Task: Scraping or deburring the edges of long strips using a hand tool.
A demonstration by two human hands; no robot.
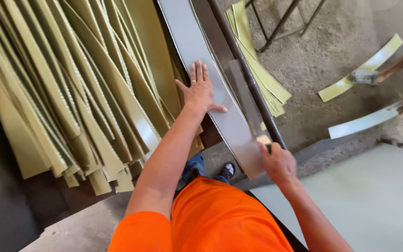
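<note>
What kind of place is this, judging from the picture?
Probably a small sheet-metal workshop. A big pile of olive-green cut strips lies at the left, the left hand presses a long grey metal strip flat, and more offcuts lie on the rough concrete floor.

A long grey metal strip [220,100] is lying at a slant across the workbench, running from the top of the view down toward the person. Its surface is looking smooth and dull, with straight edges and a squared near end. It is sitting flat, just beside a heap of olive-yellow strips on one side and a dark metal bar on the other. A small pale-tipped tool [265,141] is touching its near right edge.
</note>
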